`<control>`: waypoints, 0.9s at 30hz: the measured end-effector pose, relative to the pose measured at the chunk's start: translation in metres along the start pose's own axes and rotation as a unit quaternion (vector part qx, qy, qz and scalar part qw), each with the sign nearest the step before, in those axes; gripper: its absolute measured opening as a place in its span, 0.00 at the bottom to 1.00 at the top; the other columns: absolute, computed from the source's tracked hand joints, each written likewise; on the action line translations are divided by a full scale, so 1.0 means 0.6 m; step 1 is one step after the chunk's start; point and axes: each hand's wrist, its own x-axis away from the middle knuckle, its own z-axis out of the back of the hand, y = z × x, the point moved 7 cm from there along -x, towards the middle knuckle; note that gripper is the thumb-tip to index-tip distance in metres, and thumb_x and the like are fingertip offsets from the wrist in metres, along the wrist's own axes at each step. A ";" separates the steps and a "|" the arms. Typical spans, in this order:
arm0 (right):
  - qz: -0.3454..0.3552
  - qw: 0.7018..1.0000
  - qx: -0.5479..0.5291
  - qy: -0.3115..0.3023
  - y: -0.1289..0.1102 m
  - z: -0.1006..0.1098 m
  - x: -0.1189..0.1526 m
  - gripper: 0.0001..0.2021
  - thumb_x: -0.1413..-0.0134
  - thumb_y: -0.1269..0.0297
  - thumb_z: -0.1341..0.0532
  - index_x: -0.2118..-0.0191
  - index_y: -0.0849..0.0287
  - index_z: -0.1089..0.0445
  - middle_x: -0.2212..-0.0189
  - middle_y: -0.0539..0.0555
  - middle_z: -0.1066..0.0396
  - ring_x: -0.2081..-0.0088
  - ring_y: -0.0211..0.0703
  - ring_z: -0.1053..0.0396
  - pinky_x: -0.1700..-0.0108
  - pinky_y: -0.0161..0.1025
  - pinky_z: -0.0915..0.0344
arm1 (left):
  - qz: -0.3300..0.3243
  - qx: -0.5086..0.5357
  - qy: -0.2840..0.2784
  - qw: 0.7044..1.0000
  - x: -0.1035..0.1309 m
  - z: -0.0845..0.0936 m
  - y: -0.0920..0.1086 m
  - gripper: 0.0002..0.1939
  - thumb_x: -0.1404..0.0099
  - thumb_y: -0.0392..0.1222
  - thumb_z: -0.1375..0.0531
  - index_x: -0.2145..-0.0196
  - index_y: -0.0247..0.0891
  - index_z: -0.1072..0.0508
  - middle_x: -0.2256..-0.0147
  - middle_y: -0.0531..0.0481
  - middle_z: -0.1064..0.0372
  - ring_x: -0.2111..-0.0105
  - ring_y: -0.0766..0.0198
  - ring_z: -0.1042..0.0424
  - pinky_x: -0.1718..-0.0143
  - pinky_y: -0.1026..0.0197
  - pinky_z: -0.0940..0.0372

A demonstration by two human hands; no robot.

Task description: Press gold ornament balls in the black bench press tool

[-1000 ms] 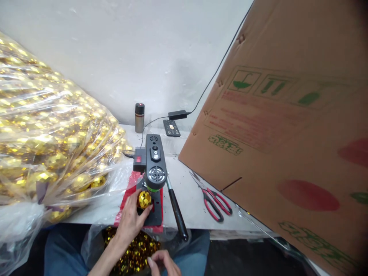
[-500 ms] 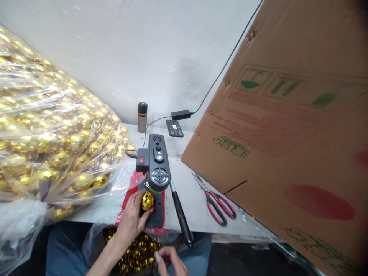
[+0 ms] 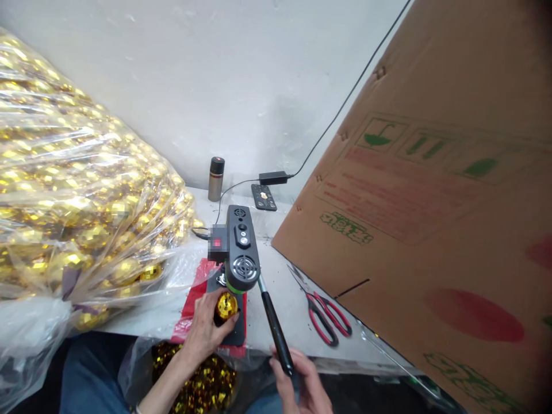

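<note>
My left hand [image 3: 208,328] is closed on a gold mirrored ball [image 3: 226,306], thumb on one side and fingers on the other. The ball sits under the head of a small black hand press [image 3: 242,247], above its dark base plate [image 3: 234,336]. My right hand [image 3: 302,382] is curled around the lower end of the press's black lever handle [image 3: 276,330], which slants toward me. Below, a clear bag of gold mirrored pieces [image 3: 211,382] rests in my lap, partly covered by my left forearm.
A large clear bag of gold balls [image 3: 95,230] fills the left. Red-handled scissors [image 3: 323,313] lie right of the lever, beside a big cardboard box [image 3: 409,230]. Toward the wall are a bottle [image 3: 216,179], a phone [image 3: 263,197] and a black power adapter [image 3: 273,177] with its cable.
My right hand has moved up and right from above my lap to the lever handle. My left hand still holds the ball beneath the press head, and the view has shifted slightly.
</note>
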 end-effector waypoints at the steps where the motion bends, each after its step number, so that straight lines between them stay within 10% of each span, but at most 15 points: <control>1: 0.035 0.999 -0.005 0.013 -0.014 0.004 -0.016 0.05 0.34 0.61 0.35 0.58 0.56 0.24 0.61 0.56 0.20 0.59 0.41 0.21 0.58 0.34 0.24 | -0.004 0.005 -0.002 1.000 0.000 -0.001 -0.001 0.21 0.33 0.47 0.36 0.44 0.40 0.28 0.55 0.43 0.21 0.55 0.47 0.22 0.53 0.44 0.27; 5: 0.216 0.976 -0.003 -0.001 -0.079 -0.001 -0.077 0.18 0.34 0.61 0.34 0.42 0.58 0.28 0.49 0.62 0.25 0.49 0.44 0.24 0.53 0.39 0.23 | -0.003 0.015 -0.017 1.000 -0.003 -0.003 -0.004 0.20 0.34 0.45 0.36 0.45 0.41 0.27 0.55 0.44 0.21 0.55 0.47 0.22 0.51 0.45 0.28; 10: 0.358 0.924 0.049 -0.124 -0.157 -0.053 -0.131 0.15 0.29 0.55 0.40 0.47 0.62 0.29 0.55 0.60 0.23 0.52 0.41 0.24 0.52 0.36 0.24 | 0.005 0.012 -0.026 1.000 -0.004 -0.005 -0.002 0.21 0.35 0.45 0.35 0.45 0.40 0.27 0.56 0.43 0.21 0.56 0.46 0.22 0.51 0.43 0.28; 16: 0.332 0.936 0.005 -0.119 -0.161 -0.101 -0.130 0.16 0.25 0.68 0.50 0.69 0.56 0.38 0.75 0.49 0.30 0.74 0.33 0.34 0.70 0.33 0.36 | 0.018 0.007 -0.029 0.999 -0.006 -0.003 0.001 0.20 0.36 0.46 0.34 0.47 0.41 0.26 0.58 0.43 0.21 0.58 0.46 0.22 0.54 0.45 0.28; 27: 0.301 0.953 -0.009 -0.034 -0.109 -0.111 -0.088 0.16 0.25 0.69 0.53 0.69 0.55 0.41 0.75 0.46 0.37 0.75 0.33 0.39 0.67 0.36 0.37 | 0.036 0.017 -0.024 0.999 -0.006 -0.003 0.005 0.18 0.38 0.44 0.33 0.50 0.42 0.25 0.61 0.44 0.21 0.60 0.48 0.23 0.56 0.47 0.28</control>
